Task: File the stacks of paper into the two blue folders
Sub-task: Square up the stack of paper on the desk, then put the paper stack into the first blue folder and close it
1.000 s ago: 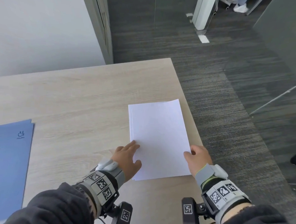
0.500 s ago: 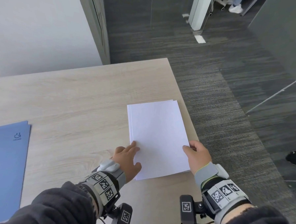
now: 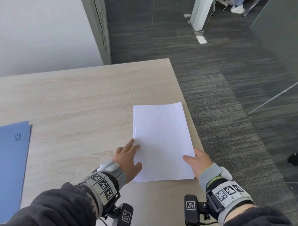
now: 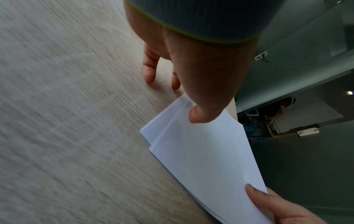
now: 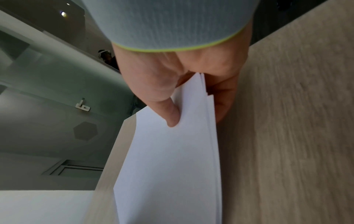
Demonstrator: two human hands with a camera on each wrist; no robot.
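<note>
A pale wooden table [image 3: 76, 95] stood by grey carpet. From above, the paper stack [image 3: 162, 139] lay near its right edge, blue folders [image 3: 5, 165] far left. My left hand [image 3: 127, 161] rested open-fingered on the stack's near-left corner. At my left wrist, my thumb [image 4: 199, 116] pressed the sheets. At my right wrist, my right hand [image 5: 172, 91] pinched the stack's edge, thumb on top.

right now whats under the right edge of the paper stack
The right hand pinches the paper stack: thumb on top, fingers curled beneath the edge. Below is the wooden table. How far the fingers reach under the sheets is hidden.
</note>
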